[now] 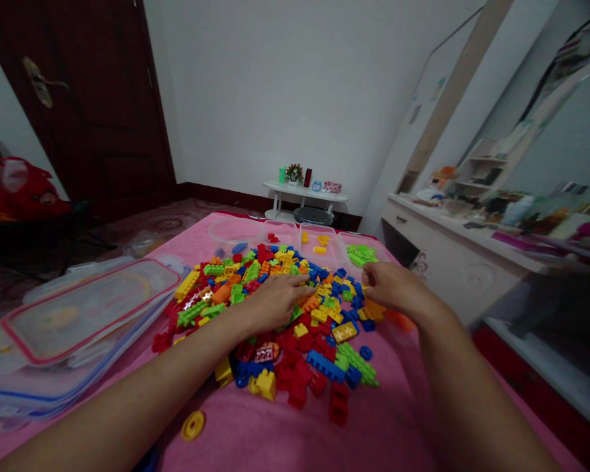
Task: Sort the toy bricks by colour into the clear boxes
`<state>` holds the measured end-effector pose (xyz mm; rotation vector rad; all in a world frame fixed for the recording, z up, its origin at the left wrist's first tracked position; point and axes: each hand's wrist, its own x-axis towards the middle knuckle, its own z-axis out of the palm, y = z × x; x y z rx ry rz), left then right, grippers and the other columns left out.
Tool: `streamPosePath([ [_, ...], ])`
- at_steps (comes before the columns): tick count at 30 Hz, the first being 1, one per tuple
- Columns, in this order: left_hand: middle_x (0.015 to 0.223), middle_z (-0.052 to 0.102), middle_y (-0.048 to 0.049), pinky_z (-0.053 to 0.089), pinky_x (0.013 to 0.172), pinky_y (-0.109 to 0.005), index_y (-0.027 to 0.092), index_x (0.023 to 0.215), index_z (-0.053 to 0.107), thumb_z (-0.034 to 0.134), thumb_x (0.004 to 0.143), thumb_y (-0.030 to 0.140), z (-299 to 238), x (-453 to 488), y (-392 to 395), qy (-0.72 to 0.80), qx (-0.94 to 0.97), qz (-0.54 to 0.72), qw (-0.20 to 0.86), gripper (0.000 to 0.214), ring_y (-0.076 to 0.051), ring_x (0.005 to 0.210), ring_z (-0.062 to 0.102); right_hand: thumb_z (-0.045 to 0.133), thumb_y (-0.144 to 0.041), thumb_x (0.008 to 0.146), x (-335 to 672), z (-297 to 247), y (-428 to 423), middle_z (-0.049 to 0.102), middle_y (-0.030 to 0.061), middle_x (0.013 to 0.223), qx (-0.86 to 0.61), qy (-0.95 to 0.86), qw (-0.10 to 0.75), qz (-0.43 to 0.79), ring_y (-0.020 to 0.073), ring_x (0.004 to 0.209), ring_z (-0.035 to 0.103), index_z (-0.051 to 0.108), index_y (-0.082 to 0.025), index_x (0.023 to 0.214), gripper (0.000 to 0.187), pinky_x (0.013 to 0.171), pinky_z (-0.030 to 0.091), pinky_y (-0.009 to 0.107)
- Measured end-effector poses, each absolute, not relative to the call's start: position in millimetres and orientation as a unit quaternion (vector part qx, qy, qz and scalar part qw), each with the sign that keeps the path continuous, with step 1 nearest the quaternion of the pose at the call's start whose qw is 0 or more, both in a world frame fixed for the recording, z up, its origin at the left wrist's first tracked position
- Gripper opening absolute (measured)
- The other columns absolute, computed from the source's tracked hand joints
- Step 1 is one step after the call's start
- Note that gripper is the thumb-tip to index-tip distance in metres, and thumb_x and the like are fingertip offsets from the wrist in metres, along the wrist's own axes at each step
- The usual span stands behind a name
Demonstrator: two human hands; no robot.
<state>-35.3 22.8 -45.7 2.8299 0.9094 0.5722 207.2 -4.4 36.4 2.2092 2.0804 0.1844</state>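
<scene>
A large heap of toy building blocks (319,314) in red, yellow, blue, green and orange is spread over the pink cloth (255,432). My left hand (278,301) lies over the middle of the heap, its fingers stretched to the right and touching blocks; part of the heap is hidden below it. At the heap's right edge my right hand (393,285) is closed, with a bit of a yellow building block (366,288) showing at the fingertips. Beyond it, green blocks (361,254) lie in a clear compartment.
Clear plastic boxes (318,229) stand behind the heap, with a few yellow and red pieces inside. Stacked lids with red and blue rims (98,301) lie at the left. A yellow ring (193,425) rests near the front. A white dresser (452,242) stands at the right.
</scene>
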Motion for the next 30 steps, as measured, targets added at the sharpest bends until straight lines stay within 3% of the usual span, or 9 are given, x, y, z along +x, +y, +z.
streamPosePath([
  [6, 0.106, 0.062, -0.0092, 0.044, 0.086, -0.033, 0.02, 0.114, 0.061, 0.043, 0.073, 0.002, -43, -34, 24, 0.286, 0.936, 0.192, 0.071, 0.049, -0.021, 0.097, 0.057, 0.067, -0.029, 0.057, 207, 28, -6, 0.068, 0.0091, 0.1, 0.729, 0.674, 0.108, 0.044, 0.0279, 0.091, 0.062, 0.069, -0.026, 0.096, 0.039, 0.065, 0.041, 0.032],
  [11, 0.094, 0.065, -0.0077, 0.044, 0.081, -0.028, 0.018, 0.094, 0.067, 0.047, 0.076, 0.01, -44, -35, 28, 0.299, 0.924, 0.213, 0.108, 0.028, -0.018, 0.089, 0.059, 0.071, -0.02, 0.049, 196, 8, -3, 0.069, 0.0132, 0.082, 0.722, 0.673, 0.158, 0.022, 0.0278, 0.079, 0.065, 0.071, -0.017, 0.078, 0.028, 0.062, 0.045, 0.032],
  [16, 0.086, 0.066, -0.006, 0.044, 0.077, -0.029, 0.018, 0.085, 0.067, 0.051, 0.074, 0.011, -41, -36, 26, 0.296, 0.919, 0.23, 0.124, 0.02, -0.018, 0.082, 0.059, 0.068, -0.017, 0.052, 194, 6, 0, 0.069, 0.0149, 0.084, 0.72, 0.681, 0.126, 0.042, 0.0302, 0.081, 0.064, 0.071, -0.017, 0.08, 0.028, 0.063, 0.045, 0.034],
  [18, 0.086, 0.065, -0.0058, 0.043, 0.08, -0.031, 0.018, 0.085, 0.066, 0.053, 0.074, 0.013, -37, -35, 23, 0.311, 0.902, 0.268, 0.134, 0.018, -0.019, 0.084, 0.059, 0.066, -0.019, 0.056, 194, 13, 0, 0.068, 0.0127, 0.088, 0.719, 0.691, 0.065, 0.04, 0.0284, 0.081, 0.064, 0.071, -0.02, 0.086, 0.03, 0.063, 0.044, 0.033],
  [20, 0.088, 0.064, -0.0056, 0.044, 0.081, -0.034, 0.019, 0.092, 0.063, 0.055, 0.075, 0.017, -32, -33, 19, 0.336, 0.864, 0.331, 0.177, 0.019, -0.02, 0.087, 0.058, 0.062, -0.02, 0.062, 190, 20, 1, 0.068, 0.0089, 0.086, 0.699, 0.712, -0.057, 0.022, 0.0236, 0.077, 0.063, 0.07, -0.022, 0.093, 0.032, 0.062, 0.043, 0.029],
  [22, 0.088, 0.061, -0.005, 0.047, 0.077, -0.034, 0.02, 0.104, 0.057, 0.057, 0.076, 0.022, -26, -29, 14, 0.358, 0.793, 0.393, 0.297, 0.027, -0.019, 0.082, 0.059, 0.059, -0.021, 0.068, 180, 26, 0, 0.066, 0.0052, 0.076, 0.657, 0.718, -0.231, -0.031, 0.0184, 0.068, 0.061, 0.066, -0.022, 0.1, 0.033, 0.06, 0.042, 0.027],
  [25, 0.094, 0.058, -0.0054, 0.052, 0.067, -0.031, 0.02, 0.113, 0.048, 0.057, 0.078, 0.026, -17, -26, 10, 0.346, 0.609, 0.433, 0.567, 0.037, -0.015, 0.074, 0.062, 0.06, -0.026, 0.072, 158, 28, -6, 0.062, 0.0014, 0.071, 0.549, 0.673, -0.472, -0.151, 0.0148, 0.059, 0.059, 0.06, -0.021, 0.105, 0.034, 0.058, 0.045, 0.027],
  [27, 0.098, 0.058, -0.008, 0.054, 0.065, -0.03, 0.019, 0.114, 0.046, 0.054, 0.081, 0.033, -11, -26, 10, 0.304, 0.477, 0.414, 0.713, 0.037, -0.016, 0.074, 0.064, 0.062, -0.028, 0.072, 143, 26, -11, 0.061, 0.0007, 0.073, 0.481, 0.646, -0.544, -0.235, 0.0142, 0.059, 0.059, 0.058, -0.022, 0.106, 0.035, 0.057, 0.048, 0.027],
  [30, 0.091, 0.061, -0.0115, 0.055, 0.061, -0.03, 0.014, 0.114, 0.047, 0.044, 0.085, 0.05, -7, -29, 12, 0.229, 0.356, 0.343, 0.838, 0.046, -0.019, 0.072, 0.066, 0.062, -0.028, 0.072, 125, 20, -15, 0.059, 0.0003, 0.073, 0.435, 0.651, -0.527, -0.329, 0.0138, 0.059, 0.059, 0.058, -0.02, 0.11, 0.039, 0.056, 0.05, 0.028],
])
